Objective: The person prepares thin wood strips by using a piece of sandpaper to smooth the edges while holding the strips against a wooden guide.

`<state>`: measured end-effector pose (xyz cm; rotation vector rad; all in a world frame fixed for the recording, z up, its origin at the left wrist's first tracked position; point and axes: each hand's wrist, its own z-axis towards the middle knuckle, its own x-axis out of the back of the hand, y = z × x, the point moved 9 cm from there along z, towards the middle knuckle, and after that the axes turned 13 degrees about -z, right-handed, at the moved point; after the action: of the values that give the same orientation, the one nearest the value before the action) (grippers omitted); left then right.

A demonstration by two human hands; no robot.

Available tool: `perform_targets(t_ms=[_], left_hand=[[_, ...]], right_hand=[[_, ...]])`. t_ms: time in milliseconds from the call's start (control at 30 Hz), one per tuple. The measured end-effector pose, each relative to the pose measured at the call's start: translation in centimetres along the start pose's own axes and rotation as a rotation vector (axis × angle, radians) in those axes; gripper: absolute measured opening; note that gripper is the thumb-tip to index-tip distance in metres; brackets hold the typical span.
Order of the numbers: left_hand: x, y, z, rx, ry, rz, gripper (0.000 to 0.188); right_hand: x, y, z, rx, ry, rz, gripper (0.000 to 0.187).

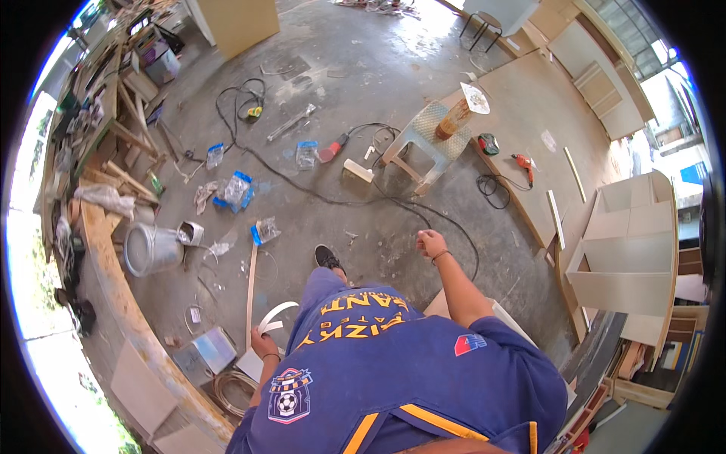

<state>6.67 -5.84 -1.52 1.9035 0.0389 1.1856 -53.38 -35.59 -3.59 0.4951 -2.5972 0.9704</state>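
At the lower left, my left hand (265, 345) is closed on a thin, curled white strip (278, 312), which bends up and to the right of the fingers. My right hand (432, 244) reaches forward over the concrete floor, its fingers curled together. Whether anything small is pinched in them I cannot make out. A black cable (340, 202) runs along the floor just beyond that hand. Next to my left hand, a long narrow strip (251, 284) extends forward along the floor.
A plastic stool (429, 144) bearing a rusty brown cylinder (454, 121) stands ahead. An orange power drill (523, 168) lies on a wood panel at right, near a white cabinet (624, 242). Left are a metal bucket (151, 250), blue-topped plastic bags (236, 191) and a cluttered workbench.
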Motion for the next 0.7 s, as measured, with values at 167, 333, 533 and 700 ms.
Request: perform_targets(t_ms=[167, 333, 533, 700], left_hand=[[-4.9, 10.2, 4.0, 0.088, 0.084, -0.004, 0.022], [-3.8, 13.3, 6.1, 0.109, 0.341, -0.17, 0.026], [-3.0, 18.6, -3.7, 0.303, 0.903, -0.138, 0.034], [1.0, 23.4, -13.2, 0.384, 1.22, -0.055, 0.033]], right_hand=[[11.1, -6.5, 7.6, 0.028, 0.176, 0.127, 0.028], [18.6, -13.9, 17.9, -0.009, 0.309, 0.24, 0.05], [30.3, -23.2, 25.1, 0.299, 0.689, 0.223, 0.082], [28.0, -28.3, 31.6, 0.31, 0.721, -0.151, 0.078]])
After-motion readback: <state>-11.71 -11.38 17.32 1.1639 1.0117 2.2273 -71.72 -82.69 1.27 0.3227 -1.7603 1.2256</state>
